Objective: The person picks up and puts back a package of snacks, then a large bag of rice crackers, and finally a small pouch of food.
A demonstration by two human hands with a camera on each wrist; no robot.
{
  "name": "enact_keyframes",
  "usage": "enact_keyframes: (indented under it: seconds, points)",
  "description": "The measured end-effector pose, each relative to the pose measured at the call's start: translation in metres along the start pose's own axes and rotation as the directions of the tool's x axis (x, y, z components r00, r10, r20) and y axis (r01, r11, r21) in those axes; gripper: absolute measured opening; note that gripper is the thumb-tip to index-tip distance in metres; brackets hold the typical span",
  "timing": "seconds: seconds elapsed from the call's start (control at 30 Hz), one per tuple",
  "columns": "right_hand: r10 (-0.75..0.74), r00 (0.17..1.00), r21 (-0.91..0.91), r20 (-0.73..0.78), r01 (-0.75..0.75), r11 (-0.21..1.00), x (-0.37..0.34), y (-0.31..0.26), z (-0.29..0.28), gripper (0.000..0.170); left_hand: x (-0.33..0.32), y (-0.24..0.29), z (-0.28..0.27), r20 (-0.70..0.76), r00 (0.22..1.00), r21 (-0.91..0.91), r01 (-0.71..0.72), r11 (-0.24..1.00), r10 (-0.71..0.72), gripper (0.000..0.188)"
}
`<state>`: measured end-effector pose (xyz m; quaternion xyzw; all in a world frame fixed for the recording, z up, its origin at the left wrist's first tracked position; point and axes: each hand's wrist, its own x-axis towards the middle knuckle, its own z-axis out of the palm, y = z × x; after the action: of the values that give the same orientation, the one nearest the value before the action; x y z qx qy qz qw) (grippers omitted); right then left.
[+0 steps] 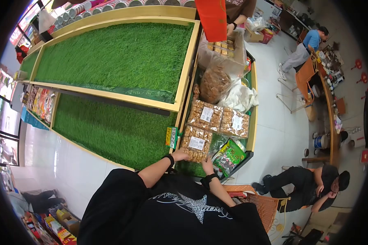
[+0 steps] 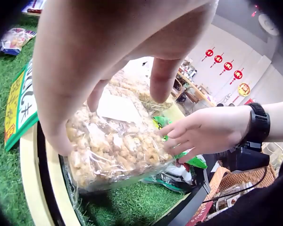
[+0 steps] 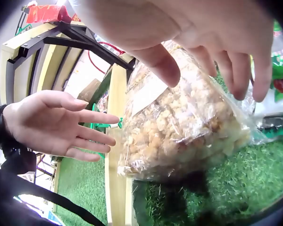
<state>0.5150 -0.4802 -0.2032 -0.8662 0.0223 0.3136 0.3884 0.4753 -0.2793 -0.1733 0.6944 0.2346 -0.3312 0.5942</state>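
Observation:
A clear-wrapped pack of light brown pieces with a white label (image 1: 197,155) is at the near end of the display bin, between both hands. The left hand (image 1: 180,154) touches its left side; in the right wrist view that hand (image 3: 52,125) has straight, spread fingers against the pack (image 3: 179,122). On the pack's right side is the right hand (image 1: 207,165), its fingers extended against the wrap in the left wrist view (image 2: 205,129). In that view the pack (image 2: 118,150) sits tilted above green turf. Its underside is partly hidden.
Two similar packs (image 1: 205,115) (image 1: 234,123) lie just beyond. A green bag (image 1: 232,155) sits at the right, a price sign (image 1: 171,137) at the left. The bin has a raised wooden rim (image 1: 253,102). Another person's arm (image 1: 238,21) reaches in at the far end.

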Motion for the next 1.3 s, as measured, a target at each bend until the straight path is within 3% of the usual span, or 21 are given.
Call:
enact_keyframes:
  seconds: [0.13,0.2,0.3,0.5,0.57,0.6,0.67,0.7,0.77,0.8,0.83,0.93,1.03,1.07,1.13,1.3]
  points:
    - [0.019,0.997,-0.021,0.081,-0.017,1.0,-0.018,0.012,0.002,0.054,0.012,-0.023,-0.001,0.084,0.993,0.083,-0.094,0.992,0.087,0.063]
    - [0.037,0.998,0.027,0.054,-0.038,0.999,-0.031,0.01,0.002,0.058,0.012,-0.021,-0.002,0.173,0.982,-0.215,-0.034,0.976,0.073,0.06]
    - [0.01,0.998,0.097,0.064,-0.016,0.995,-0.041,0.005,0.0,0.063,0.008,-0.016,0.003,0.063,0.998,-0.301,0.019,0.953,-0.001,0.059]
    - [-0.088,0.994,0.157,0.071,0.076,0.985,-0.054,-0.014,0.006,0.059,-0.013,-0.009,0.003,0.06,0.974,-0.384,-0.18,0.906,0.218,0.057]
    - [-0.109,0.989,0.136,0.102,0.095,0.986,-0.05,-0.013,0.018,0.049,-0.033,-0.001,0.0,0.058,0.953,-0.366,-0.258,0.894,0.299,0.053]
    - [-0.13,0.98,0.244,0.153,0.09,0.965,-0.044,-0.008,0.028,0.039,-0.026,-0.012,-0.001,0.019,0.953,-0.375,-0.273,0.886,0.301,0.053]
    - [-0.119,0.925,0.203,0.361,0.046,0.978,-0.048,-0.028,0.036,0.032,-0.004,-0.046,-0.004,0.108,0.839,-0.226,-0.502,0.835,0.534,0.049]
    - [-0.083,0.904,0.195,0.42,-0.001,0.981,-0.06,-0.046,0.041,0.031,-0.018,-0.052,-0.016,0.058,0.843,-0.229,-0.51,0.829,0.535,0.049]
    - [-0.17,0.847,0.209,0.504,0.071,0.975,-0.074,-0.063,0.058,0.032,-0.067,-0.06,-0.035,0.137,0.905,-0.34,-0.339,0.877,0.403,0.055]
    - [-0.137,0.832,0.266,0.537,-0.013,0.964,-0.089,-0.08,0.065,0.033,-0.086,-0.066,-0.044,0.072,0.906,-0.375,-0.363,0.853,0.417,0.056]
    - [-0.183,0.8,0.212,0.571,0.071,0.975,-0.088,-0.079,0.074,0.033,-0.136,-0.059,-0.059,0.035,0.945,-0.459,-0.275,0.845,0.326,0.056]
    - [-0.187,0.734,0.254,0.653,0.02,0.967,-0.123,-0.115,0.09,0.032,-0.213,-0.073,-0.092,-0.242,0.924,-0.592,-0.382,0.71,0.295,0.056]
    - [-0.169,0.701,0.156,0.693,0.083,0.984,-0.136,-0.13,0.108,0.033,-0.271,-0.11,-0.117,-0.578,0.774,-0.589,-0.616,0.523,0.26,0.053]
    - [-0.204,0.693,0.201,0.692,0.087,0.976,-0.138,-0.134,0.115,0.033,-0.291,-0.121,-0.124,-0.588,0.769,-0.586,-0.619,0.523,0.251,0.053]
    - [-0.213,0.734,0.22,0.645,0.089,0.971,-0.163,-0.166,0.125,0.031,-0.333,-0.144,-0.139,-0.731,0.671,-0.545,-0.683,0.486,0.122,0.05]
    - [-0.305,0.775,0.396,0.553,0.078,0.915,-0.197,-0.213,0.193,0.028,-0.418,-0.222,-0.171,-0.828,0.554,-0.445,-0.743,0.5,0.086,0.048]
